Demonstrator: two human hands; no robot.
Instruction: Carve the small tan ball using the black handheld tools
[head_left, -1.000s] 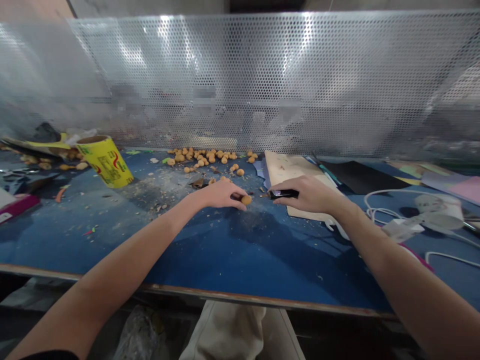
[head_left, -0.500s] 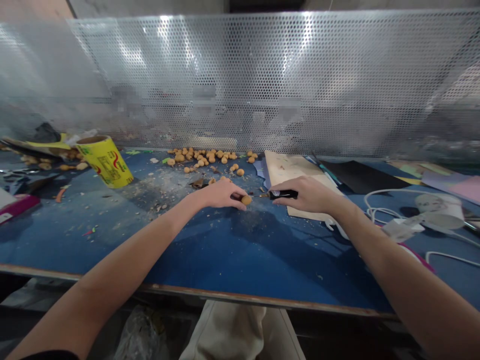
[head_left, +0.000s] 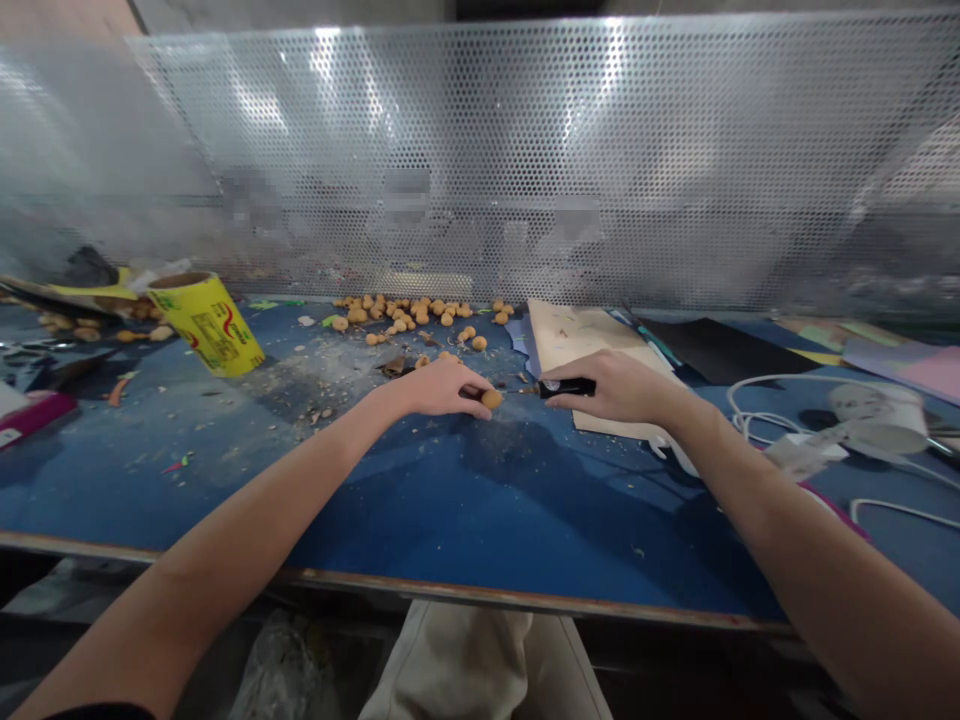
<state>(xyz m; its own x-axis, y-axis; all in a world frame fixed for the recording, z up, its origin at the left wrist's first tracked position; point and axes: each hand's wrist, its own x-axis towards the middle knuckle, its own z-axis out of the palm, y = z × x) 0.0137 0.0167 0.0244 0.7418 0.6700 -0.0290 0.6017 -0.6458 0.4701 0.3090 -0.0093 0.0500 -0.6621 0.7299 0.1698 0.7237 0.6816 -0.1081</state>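
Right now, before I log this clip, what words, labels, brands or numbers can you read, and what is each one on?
Yellow roll: red and green printing, too small to read.
Pink box: white label, too blurred to read.
Black handle in the right hand: no readable text.
No other words or numbers can be read.

Nothing can be read with certainty. The yellow roll (head_left: 206,325) at ten o'clock carries red and green print with small text blocks, though the words look too blurred to make out; the pink box (head_left: 34,415) at nine o'clock has an unreadable white label.
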